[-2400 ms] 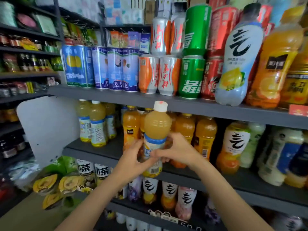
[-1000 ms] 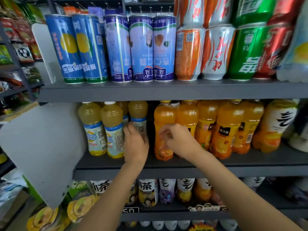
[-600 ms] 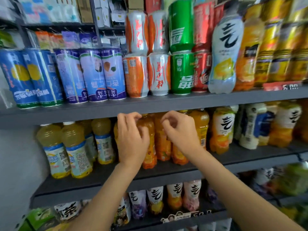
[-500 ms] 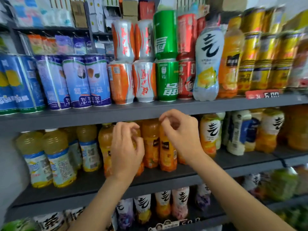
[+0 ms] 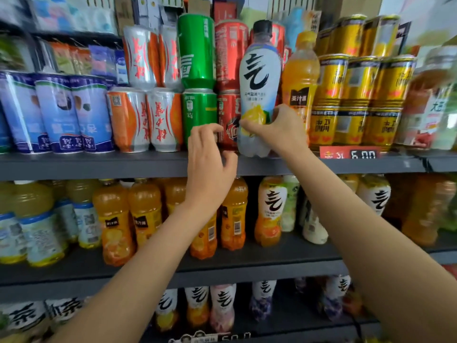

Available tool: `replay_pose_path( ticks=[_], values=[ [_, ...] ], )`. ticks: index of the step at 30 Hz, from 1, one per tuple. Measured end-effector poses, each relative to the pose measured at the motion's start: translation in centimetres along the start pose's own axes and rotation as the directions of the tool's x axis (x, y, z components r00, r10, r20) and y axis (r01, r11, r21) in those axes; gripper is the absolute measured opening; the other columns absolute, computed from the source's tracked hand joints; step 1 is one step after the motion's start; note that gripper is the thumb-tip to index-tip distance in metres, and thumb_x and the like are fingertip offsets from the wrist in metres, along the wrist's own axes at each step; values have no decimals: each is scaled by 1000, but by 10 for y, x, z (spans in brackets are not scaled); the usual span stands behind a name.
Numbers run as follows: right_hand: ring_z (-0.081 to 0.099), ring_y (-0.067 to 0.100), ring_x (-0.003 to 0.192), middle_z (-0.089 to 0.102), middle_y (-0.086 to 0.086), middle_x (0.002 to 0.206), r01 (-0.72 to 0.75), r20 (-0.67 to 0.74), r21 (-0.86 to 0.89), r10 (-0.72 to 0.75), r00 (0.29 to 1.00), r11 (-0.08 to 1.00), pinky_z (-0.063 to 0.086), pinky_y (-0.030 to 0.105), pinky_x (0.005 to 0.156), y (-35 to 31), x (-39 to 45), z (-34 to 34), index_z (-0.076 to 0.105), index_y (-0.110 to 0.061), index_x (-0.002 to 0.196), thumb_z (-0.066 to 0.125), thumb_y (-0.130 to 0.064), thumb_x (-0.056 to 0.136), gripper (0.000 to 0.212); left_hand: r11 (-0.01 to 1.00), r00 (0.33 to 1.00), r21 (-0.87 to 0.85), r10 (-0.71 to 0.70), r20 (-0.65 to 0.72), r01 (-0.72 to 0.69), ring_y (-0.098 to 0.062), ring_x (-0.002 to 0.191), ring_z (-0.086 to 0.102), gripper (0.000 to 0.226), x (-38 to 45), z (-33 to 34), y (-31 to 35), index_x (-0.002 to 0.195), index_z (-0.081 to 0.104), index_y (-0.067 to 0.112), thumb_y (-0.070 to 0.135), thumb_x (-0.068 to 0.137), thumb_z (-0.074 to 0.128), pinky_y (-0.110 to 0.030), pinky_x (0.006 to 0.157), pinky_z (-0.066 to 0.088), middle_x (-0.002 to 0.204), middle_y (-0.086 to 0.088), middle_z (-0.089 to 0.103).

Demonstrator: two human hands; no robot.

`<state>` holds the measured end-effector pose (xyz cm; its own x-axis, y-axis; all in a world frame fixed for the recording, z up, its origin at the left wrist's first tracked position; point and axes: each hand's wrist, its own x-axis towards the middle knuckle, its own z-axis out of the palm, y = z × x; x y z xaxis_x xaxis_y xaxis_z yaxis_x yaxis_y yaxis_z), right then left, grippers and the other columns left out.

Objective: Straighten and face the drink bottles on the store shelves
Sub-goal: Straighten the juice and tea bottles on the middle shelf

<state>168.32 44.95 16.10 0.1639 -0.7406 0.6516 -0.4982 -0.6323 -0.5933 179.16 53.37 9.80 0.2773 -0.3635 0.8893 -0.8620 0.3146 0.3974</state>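
A pale blue-white bottle (image 5: 259, 78) with a black cap and a bold black character on its label stands on the upper shelf (image 5: 99, 165). My right hand (image 5: 277, 131) grips its lower part, thumb and fingers wrapped round it. Just left of it, my left hand (image 5: 210, 159) hovers at the shelf's front edge with fingers loosely curled, holding nothing, in front of a red can (image 5: 228, 120). An orange juice bottle (image 5: 300, 75) stands right behind the gripped bottle.
Rows of cans fill the upper shelf: blue-white (image 5: 59, 112), orange-silver (image 5: 146, 120), green (image 5: 197, 70), gold (image 5: 356, 100). The middle shelf (image 5: 272, 263) holds orange juice bottles (image 5: 113, 224) and pale yellow ones (image 5: 34, 224). A red price tag (image 5: 348, 152) sits on the shelf edge.
Both hands have risen from the orange bottles on the middle shelf to the upper shelf. My right hand has taken hold of the pale bottle; the view has tilted upward.
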Motion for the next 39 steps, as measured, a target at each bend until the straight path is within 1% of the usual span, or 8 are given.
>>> replay_pose_path(
  ticks=[5,10,14,18,24,29,35,39],
  values=[
    [64,12,89,68,1,100,158,16,285,-170,985,945,53,35,79,5,-27,-20,60,-7,104,77,-49,69,57,952,994,-287,-89,66,104,-6,113,46,44,-15,-11,16,125,43,13,32,87,48,-16,93,39,121,5,47],
    [64,7,99,68,-5,109,391,426,225,-451,784,892,51,37,87,-3,-66,-53,61,-13,115,77,-49,66,63,705,960,-655,-144,242,271,3,103,60,40,-12,-39,39,110,54,26,44,76,62,-16,82,48,105,21,66],
    [66,13,95,70,-3,105,110,694,289,-287,660,951,56,40,79,12,-107,-50,66,-17,110,75,-45,69,50,777,873,-520,-76,481,354,9,88,63,41,-45,-57,27,98,59,28,38,63,76,-10,72,47,86,30,68],
    [67,7,91,71,-11,101,-197,892,224,-120,436,954,56,27,66,48,-152,-46,64,-28,103,70,-46,70,38,916,611,-181,-84,787,359,5,93,60,67,-116,-52,1,105,56,39,55,47,86,-16,76,49,99,20,67],
    [65,4,58,67,-1,74,-399,713,1,279,643,917,50,19,49,113,-231,5,62,-20,81,73,-36,78,20,823,337,-18,-213,917,568,-10,110,58,74,-219,5,-29,126,51,27,46,62,83,-34,89,51,117,9,62],
    [67,24,68,59,1,66,-458,450,-274,534,716,846,46,28,50,183,-247,14,52,-12,85,67,-52,78,44,890,161,156,-245,956,428,-18,120,52,56,-246,57,-43,136,43,18,39,88,61,-30,99,43,132,-2,53],
    [54,18,65,59,7,83,-559,258,-187,589,766,808,41,28,54,250,-244,23,41,-2,131,69,-44,80,72,894,224,317,-395,891,316,-29,143,16,57,-249,99,-42,147,22,36,34,96,49,-28,110,21,158,-9,-1],
    [61,27,97,65,11,109,-565,273,-69,560,782,822,54,40,76,283,-235,49,42,-4,132,71,-49,75,78,870,313,363,-465,828,334,-27,138,29,60,-252,129,-35,147,20,36,28,96,50,-22,104,26,156,-9,2]
  ],
)
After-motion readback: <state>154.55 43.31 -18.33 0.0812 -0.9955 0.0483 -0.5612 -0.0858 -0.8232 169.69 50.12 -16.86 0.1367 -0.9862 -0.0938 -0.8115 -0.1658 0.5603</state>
